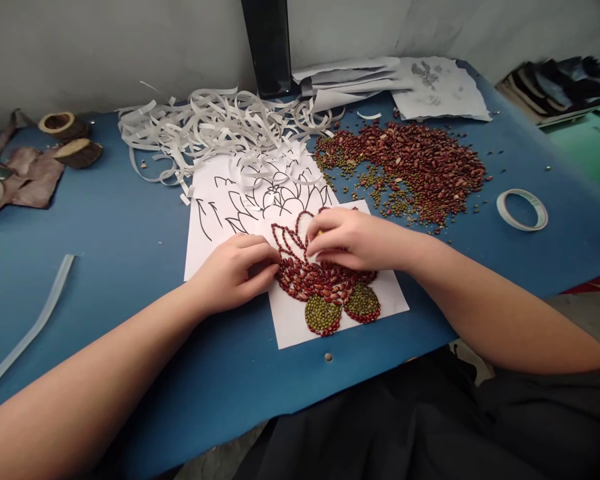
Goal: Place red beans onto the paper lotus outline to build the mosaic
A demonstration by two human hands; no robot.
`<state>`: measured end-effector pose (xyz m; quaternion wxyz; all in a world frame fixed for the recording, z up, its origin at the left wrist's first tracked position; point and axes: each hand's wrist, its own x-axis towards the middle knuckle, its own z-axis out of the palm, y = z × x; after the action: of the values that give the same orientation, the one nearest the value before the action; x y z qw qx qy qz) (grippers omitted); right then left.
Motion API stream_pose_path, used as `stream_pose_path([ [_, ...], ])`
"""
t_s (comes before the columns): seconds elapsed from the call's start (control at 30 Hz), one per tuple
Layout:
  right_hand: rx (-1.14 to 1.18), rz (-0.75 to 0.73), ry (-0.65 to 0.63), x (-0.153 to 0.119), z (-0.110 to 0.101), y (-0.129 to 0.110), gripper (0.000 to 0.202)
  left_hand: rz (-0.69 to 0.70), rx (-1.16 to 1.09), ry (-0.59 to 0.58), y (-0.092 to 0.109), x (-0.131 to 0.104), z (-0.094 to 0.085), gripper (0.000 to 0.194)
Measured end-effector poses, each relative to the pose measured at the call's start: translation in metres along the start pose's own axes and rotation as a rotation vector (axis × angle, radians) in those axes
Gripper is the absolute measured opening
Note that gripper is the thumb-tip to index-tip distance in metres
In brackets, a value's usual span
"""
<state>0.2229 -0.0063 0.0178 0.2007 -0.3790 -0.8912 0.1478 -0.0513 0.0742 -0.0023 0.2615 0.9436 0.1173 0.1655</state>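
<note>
A white sheet [293, 330] bears a flower picture made of red beans [305, 283], with two round leaves filled with green mung beans [323, 315]. My left hand [245, 270] touches the picture's left edge, its fingers curled with thumb and fingertips near each other; anything between them is hidden. Over the petals in the upper part is my right hand [347, 237], fingers bent down onto the picture. Its fingertips are drawn together, and whatever they pinch is too small to make out. Behind lies a paper with a black line drawing of a lotus [275, 197], partly under the bean picture.
Curled white paper strips [220, 120] heap at the back, over the drawing. Loose red and green beans [420, 163] spread at the back right, near a tape roll [523, 210] and stacked papers [440, 87]. Cut wood pieces [79, 153] and a pale strip [35, 320] lie left.
</note>
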Motion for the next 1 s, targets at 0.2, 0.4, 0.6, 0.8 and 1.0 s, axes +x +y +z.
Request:
stream_pose_path([
  [0.2,-0.212,0.466,0.351,-0.023,-0.026,0.055,0.022,-0.018,0.010,-0.012,0.000,-0.001,-0.001,0.018],
  [0.4,-0.384,0.729,0.408,-0.054,-0.044,0.104,0.032,-0.015,0.005,-0.006,0.000,-0.001,-0.001,0.019],
  [0.6,-0.412,0.768,0.376,-0.072,-0.052,0.116,0.024,-0.017,-0.001,-0.010,0.002,0.000,-0.001,0.018],
  [0.8,-0.399,0.763,0.388,-0.079,-0.047,0.126,0.018,-0.020,-0.005,-0.012,0.002,0.002,-0.001,0.018],
  [1.0,-0.371,0.692,0.431,-0.076,-0.041,0.132,0.024,-0.012,-0.002,-0.002,0.002,0.001,-0.001,0.017],
])
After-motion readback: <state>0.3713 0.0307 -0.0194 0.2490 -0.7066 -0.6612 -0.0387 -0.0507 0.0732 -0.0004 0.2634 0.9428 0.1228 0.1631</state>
